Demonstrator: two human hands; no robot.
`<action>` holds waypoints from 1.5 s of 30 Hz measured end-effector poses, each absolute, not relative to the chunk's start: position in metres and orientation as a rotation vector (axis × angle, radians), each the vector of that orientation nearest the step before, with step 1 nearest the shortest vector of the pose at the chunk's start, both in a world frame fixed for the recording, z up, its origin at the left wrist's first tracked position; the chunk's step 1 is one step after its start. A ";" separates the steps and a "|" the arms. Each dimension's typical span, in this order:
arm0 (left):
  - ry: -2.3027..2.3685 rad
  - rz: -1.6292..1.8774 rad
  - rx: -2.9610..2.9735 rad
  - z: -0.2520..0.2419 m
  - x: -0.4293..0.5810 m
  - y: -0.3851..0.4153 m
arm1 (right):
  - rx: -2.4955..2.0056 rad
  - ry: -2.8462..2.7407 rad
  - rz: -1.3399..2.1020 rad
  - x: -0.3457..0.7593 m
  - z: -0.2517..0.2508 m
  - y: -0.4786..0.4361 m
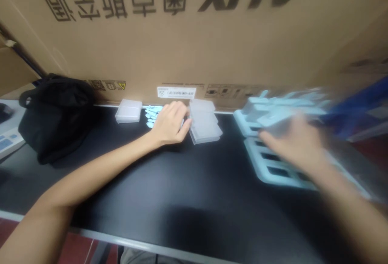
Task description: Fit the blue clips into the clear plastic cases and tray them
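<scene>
My left hand is closed, with its fingers curled down, between a small pile of light blue pieces and a fanned stack of frosted clear plastic cases. A bit of light blue shows between its thumb and fingers, but what they grip is hidden. Smeared by motion, my right hand reaches over a light blue slotted rack. Its fingers are too blurred to read. More light blue parts are heaped at the rack's far end, beside that hand.
A large cardboard box stands along the back of the black table. On the left lie a black cloth bag and another clear case. A blue frame is at the right.
</scene>
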State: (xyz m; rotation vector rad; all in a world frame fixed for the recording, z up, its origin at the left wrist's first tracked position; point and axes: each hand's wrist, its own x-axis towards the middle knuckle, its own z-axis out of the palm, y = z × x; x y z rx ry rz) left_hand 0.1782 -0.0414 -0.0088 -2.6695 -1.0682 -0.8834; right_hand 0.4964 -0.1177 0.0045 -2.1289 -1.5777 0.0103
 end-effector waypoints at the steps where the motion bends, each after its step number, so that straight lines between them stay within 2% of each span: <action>1: -1.073 -0.953 -2.708 -0.002 0.183 -0.050 | -2.021 -1.687 0.002 0.489 0.003 -0.122; 3: -1.091 -1.017 -2.874 0.009 0.194 -0.072 | -1.750 -1.937 -0.047 0.471 -0.004 -0.132; 8: -1.025 -0.841 -3.176 0.021 0.211 -0.111 | -1.326 -2.310 -0.040 0.434 -0.020 -0.153; 12: -0.889 -0.923 -3.178 0.035 0.197 -0.091 | -1.325 -2.309 -0.051 0.428 -0.021 -0.159; 15: -1.076 -1.107 -2.934 0.050 0.174 -0.053 | -1.406 -2.262 -0.079 0.431 -0.019 -0.158; 18: -1.243 -1.119 -2.774 0.057 0.147 -0.014 | -1.419 -2.267 -0.098 0.431 -0.018 -0.157; 24: -1.591 -0.780 -2.628 0.030 0.117 0.025 | -1.342 -2.349 -0.089 0.424 -0.022 -0.159; 30: -1.651 -0.478 -2.505 0.016 0.119 0.025 | -1.333 -2.363 -0.076 0.424 -0.025 -0.160; 34: -1.471 -0.430 -2.621 0.040 0.131 -0.001 | -1.295 -2.365 -0.046 0.423 -0.023 -0.162; 39: -0.790 -0.199 -3.257 0.066 0.171 -0.079 | -1.230 -2.344 0.117 0.419 -0.022 -0.166; 45: -0.644 -0.124 -3.060 0.056 0.199 -0.126 | -1.149 -2.341 0.187 0.418 -0.026 -0.168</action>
